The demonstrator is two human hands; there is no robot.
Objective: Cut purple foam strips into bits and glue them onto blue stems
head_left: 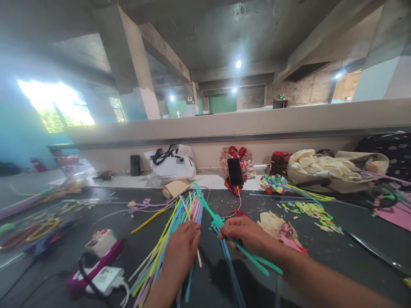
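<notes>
My right hand (242, 231) is closed around several teal pipe cleaners (205, 203); their ends stick out above and below the fingers. Under it, blue pipe cleaners (229, 273) run toward the front edge, with a small teal fuzzy cluster (218, 222) at their top. My left hand (183, 244) lies over a spread bundle of yellow, blue, pink and purple pipe cleaners (167, 231). Its fingers are curled together at a cream pipe cleaner (199, 258), which shows above and below them; the exact grip is partly hidden.
A purple power strip (96, 269) with chargers lies at left. Scissors (375, 252), cut yellow-green pieces (316, 214) and a cloth scrap (276, 226) lie at right. Behind stand a white bag (173, 164), a phone (235, 172) on a cable, a red-lidded bottle (278, 164) and a canvas bag (334, 171).
</notes>
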